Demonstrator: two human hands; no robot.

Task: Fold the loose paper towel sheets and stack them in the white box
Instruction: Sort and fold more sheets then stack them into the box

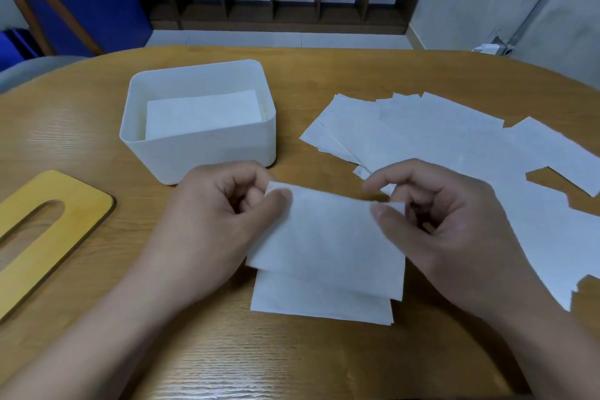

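both hands pinched one paper towel sheet [328, 237] by its far corners, left hand [207, 224] and right hand [444, 221], near the white box [201, 146].

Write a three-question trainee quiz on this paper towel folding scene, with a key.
1. True or false: the white box already holds folded sheets.
2. Which hand pinches the sheet being folded? A) left hand only B) right hand only C) both
3. Fill in: the loose sheets lie to the ___ of the box.

Key: 1 true; 2 C; 3 right
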